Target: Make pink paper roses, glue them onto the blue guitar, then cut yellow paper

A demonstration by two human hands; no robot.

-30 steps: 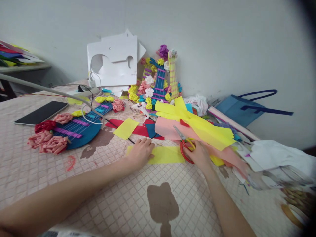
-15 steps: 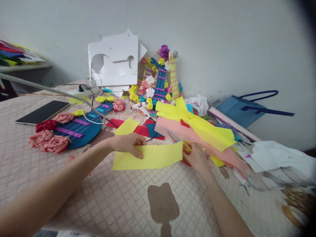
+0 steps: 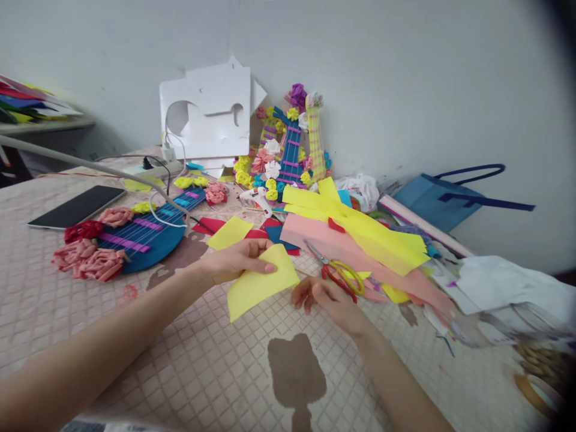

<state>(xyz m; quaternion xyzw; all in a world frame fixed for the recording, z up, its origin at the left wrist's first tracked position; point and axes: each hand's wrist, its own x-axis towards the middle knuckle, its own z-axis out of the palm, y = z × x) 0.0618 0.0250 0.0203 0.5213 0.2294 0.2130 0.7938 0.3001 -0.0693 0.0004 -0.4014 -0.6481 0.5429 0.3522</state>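
My left hand (image 3: 245, 262) pinches a yellow paper strip (image 3: 265, 282) near its upper edge, over the table; the strip's right end bends upward. Close to that end, my right hand (image 3: 315, 294) has loosely curled, parted fingers, with nothing visible between them. A thin pale stick lies just behind its fingertips. Scissors with red and yellow handles (image 3: 344, 279) lie beyond the right hand, their blades on pink paper (image 3: 310, 233). Another yellow piece (image 3: 230, 233) rests on red paper behind the left hand.
A blue paper guitar (image 3: 157, 246) with paper flowers and a dark tablet (image 3: 78, 206) are at left. A white glue gun (image 3: 257, 199) and decorated guitars (image 3: 291, 150) stand behind. Yellow sheets (image 3: 360, 225) and a blue bag (image 3: 434, 201) are at right. A white cable crosses the left side.
My right hand has moved left, away from the scissors, which now show fully. My left hand has lifted and turned the yellow strip, and its right end has swung up and left.
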